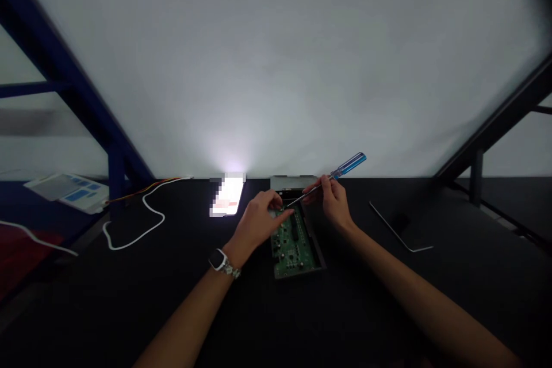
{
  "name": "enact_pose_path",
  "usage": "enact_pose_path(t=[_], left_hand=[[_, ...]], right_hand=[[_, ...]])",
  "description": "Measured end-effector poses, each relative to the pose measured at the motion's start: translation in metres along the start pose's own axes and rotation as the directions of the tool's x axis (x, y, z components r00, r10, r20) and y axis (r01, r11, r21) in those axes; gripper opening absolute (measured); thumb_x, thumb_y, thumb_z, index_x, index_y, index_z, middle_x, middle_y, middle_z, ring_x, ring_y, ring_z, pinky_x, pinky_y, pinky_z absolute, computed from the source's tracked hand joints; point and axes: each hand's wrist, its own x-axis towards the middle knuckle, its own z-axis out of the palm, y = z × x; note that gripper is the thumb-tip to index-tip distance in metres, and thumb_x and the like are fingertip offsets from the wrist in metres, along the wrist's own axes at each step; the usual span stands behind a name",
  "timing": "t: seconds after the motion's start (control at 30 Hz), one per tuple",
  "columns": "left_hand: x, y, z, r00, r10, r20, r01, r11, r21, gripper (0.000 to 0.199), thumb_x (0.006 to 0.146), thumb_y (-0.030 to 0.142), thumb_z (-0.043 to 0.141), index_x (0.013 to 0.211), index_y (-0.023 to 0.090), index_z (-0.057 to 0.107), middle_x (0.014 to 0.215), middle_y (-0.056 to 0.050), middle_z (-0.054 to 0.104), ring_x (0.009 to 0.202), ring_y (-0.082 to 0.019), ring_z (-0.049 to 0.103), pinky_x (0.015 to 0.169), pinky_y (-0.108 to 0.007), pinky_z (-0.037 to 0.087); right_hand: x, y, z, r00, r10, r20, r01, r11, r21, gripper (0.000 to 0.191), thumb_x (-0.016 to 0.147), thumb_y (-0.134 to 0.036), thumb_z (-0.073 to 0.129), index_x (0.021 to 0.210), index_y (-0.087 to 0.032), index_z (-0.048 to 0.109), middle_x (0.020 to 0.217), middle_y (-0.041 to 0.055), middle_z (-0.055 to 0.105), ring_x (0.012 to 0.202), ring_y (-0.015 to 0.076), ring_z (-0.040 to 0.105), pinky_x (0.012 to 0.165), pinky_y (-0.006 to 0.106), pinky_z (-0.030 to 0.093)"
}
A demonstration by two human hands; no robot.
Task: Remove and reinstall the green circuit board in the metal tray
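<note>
A green circuit board [293, 247] sits in a dark metal tray [318, 250] on the black table. My right hand [331, 200] is closed round the shaft of a screwdriver with a clear blue handle [351, 164]. The shaft slants down to the left and its tip is at the upper part of the board. Over the board's upper left lies my left hand [260, 215], thumb and fingers apart near the tip. Whether a small part is between those fingers is too small to tell.
A lit phone [228, 195] lies left of the tray. White cable [149, 233] and a printed sheet [71, 191] are further left. On the right lies a bent metal rod [392, 230]. A pale wall and slanted frame bars stand behind.
</note>
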Motion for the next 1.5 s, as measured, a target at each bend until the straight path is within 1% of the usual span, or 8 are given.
enact_pose_path(t=[0.07,0.23,0.37,0.57,0.83,1.23,1.33,1.5], left_hand=[[0.002,-0.013,-0.003,0.998,-0.036,0.061,0.036,0.999,0.002,0.028,0.075,0.041,0.075,0.088,0.02,0.062,0.087,-0.003,0.063,0.077,-0.018,0.055,0.067,-0.031,0.046],[0.002,-0.026,0.0,0.988,-0.054,0.147,0.054,0.999,0.006,0.021,0.079,0.038,0.072,0.091,0.021,0.069,0.089,-0.005,0.064,0.083,-0.02,0.056,0.071,-0.034,0.046],[0.002,-0.026,0.003,0.987,-0.049,0.152,0.049,0.999,0.006,0.016,0.082,0.036,0.068,0.088,0.022,0.071,0.084,-0.004,0.065,0.081,-0.02,0.057,0.071,-0.034,0.045],[0.002,-0.023,0.003,0.99,-0.017,0.138,0.018,1.0,-0.001,0.009,0.083,0.025,0.064,0.084,0.021,0.071,0.081,-0.004,0.066,0.078,-0.019,0.057,0.071,-0.034,0.046],[0.003,-0.019,0.004,0.983,0.051,0.175,-0.066,0.995,0.08,0.011,0.085,0.017,0.059,0.084,0.02,0.069,0.084,-0.005,0.065,0.085,-0.021,0.056,0.077,-0.036,0.046],[0.002,-0.019,0.006,0.976,0.069,0.208,-0.097,0.987,0.128,0.011,0.088,0.016,0.056,0.085,0.02,0.066,0.086,-0.005,0.063,0.089,-0.022,0.055,0.079,-0.038,0.047],[0.002,-0.018,0.004,0.978,0.071,0.199,-0.097,0.987,0.126,0.011,0.088,0.015,0.056,0.085,0.019,0.066,0.087,-0.006,0.063,0.089,-0.023,0.055,0.078,-0.038,0.046],[0.002,-0.018,0.004,0.981,0.085,0.172,-0.102,0.99,0.095,0.011,0.087,0.015,0.056,0.085,0.02,0.065,0.086,-0.005,0.064,0.089,-0.022,0.055,0.079,-0.037,0.046]], right_hand=[[-0.001,-0.001,0.0,1.0,0.001,-0.012,-0.001,1.0,0.002,0.044,0.085,-0.066,0.052,0.083,-0.022,0.05,0.074,0.0047,0.073,0.053,0.0203,0.067,0.055,0.035,0.059],[-0.001,-0.001,0.002,1.0,-0.018,-0.006,0.018,1.0,-0.007,0.043,0.086,-0.065,0.051,0.082,-0.022,0.05,0.075,0.0048,0.073,0.054,0.0199,0.067,0.056,0.035,0.059],[-0.002,-0.001,0.003,0.999,-0.033,0.012,0.034,0.999,-0.034,0.044,0.087,-0.066,0.049,0.083,-0.021,0.05,0.074,0.0056,0.073,0.054,0.0199,0.067,0.055,0.035,0.058],[-0.004,-0.007,0.006,0.998,-0.063,0.028,0.065,0.994,-0.088,0.043,0.09,-0.063,0.045,0.083,-0.021,0.051,0.077,0.0073,0.073,0.054,0.0194,0.067,0.054,0.033,0.056],[-0.007,-0.012,0.012,0.991,-0.101,0.085,0.116,0.973,-0.198,0.042,0.092,-0.061,0.044,0.084,-0.02,0.053,0.081,0.0079,0.073,0.057,0.0187,0.067,0.056,0.032,0.055],[-0.009,-0.014,0.012,0.981,-0.139,0.135,0.172,0.946,-0.273,0.041,0.095,-0.056,0.043,0.082,-0.02,0.058,0.079,0.0074,0.072,0.057,0.0176,0.065,0.056,0.032,0.053],[-0.008,-0.016,0.012,0.976,-0.162,0.147,0.2,0.93,-0.308,0.042,0.096,-0.055,0.042,0.082,-0.019,0.06,0.08,0.0075,0.073,0.057,0.017,0.065,0.057,0.031,0.053],[-0.006,-0.018,0.013,0.98,-0.152,0.126,0.186,0.927,-0.327,0.045,0.095,-0.057,0.042,0.08,-0.019,0.061,0.076,0.0079,0.072,0.058,0.0178,0.066,0.056,0.03,0.053]])
